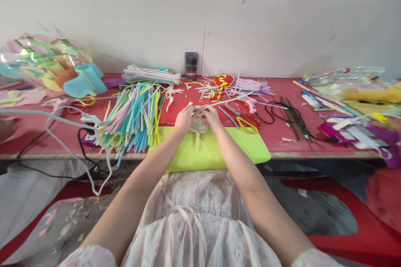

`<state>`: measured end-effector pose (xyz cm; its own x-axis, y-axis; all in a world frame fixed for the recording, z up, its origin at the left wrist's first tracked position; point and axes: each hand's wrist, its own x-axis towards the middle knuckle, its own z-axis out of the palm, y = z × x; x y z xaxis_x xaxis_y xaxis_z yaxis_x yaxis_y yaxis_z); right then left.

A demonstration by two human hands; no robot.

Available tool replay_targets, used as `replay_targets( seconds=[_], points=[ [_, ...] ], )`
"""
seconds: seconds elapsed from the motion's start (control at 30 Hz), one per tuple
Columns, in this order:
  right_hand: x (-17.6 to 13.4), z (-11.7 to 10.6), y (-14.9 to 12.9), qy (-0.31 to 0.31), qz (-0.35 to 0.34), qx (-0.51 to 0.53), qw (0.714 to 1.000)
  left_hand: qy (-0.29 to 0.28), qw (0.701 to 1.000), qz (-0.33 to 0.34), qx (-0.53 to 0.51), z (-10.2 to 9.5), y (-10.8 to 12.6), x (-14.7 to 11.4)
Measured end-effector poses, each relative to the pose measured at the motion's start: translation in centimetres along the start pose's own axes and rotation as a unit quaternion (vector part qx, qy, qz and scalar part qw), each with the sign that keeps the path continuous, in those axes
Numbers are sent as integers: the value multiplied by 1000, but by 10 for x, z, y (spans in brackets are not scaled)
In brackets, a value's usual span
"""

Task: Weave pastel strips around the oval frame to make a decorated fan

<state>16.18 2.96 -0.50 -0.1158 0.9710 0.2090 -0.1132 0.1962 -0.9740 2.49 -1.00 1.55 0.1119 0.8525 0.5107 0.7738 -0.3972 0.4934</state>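
Both hands meet over a small round coiled piece (pixel 200 124) in pale green and pinkish tones, in front of me. My left hand (pixel 185 118) grips its left edge with bent fingers. Pinched at the upper right side, my right hand (pixel 211 117) holds a pale green fuzzy stem (pixel 236 99), which stretches out to the right above the table. Beneath the piece lies a lime-green sheet (pixel 244 146), hanging over the table's front edge. Parts of the coiled piece are hidden by my fingers.
A heap of pastel fuzzy stems (pixel 133 117) lies left. Scissors with yellow handles (pixel 247 125), a pink glue gun (pixel 250 105) and a black cable (pixel 272 112) lie right. A red-and-yellow ornament (pixel 223 81) sits behind. A white partition (pixel 140 21) closes off the back.
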Motion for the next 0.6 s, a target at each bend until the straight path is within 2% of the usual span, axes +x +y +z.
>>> replay_targets(
  seconds=[0.4,0.6],
  points=[
    [0,-1,-1,-4,-9,-8,1000,8,1000,-1,-14,0,3,-2],
    [0,0,-2,8,-4,-10,1000,22,997,-1,-76,6,-7,2]
  ],
)
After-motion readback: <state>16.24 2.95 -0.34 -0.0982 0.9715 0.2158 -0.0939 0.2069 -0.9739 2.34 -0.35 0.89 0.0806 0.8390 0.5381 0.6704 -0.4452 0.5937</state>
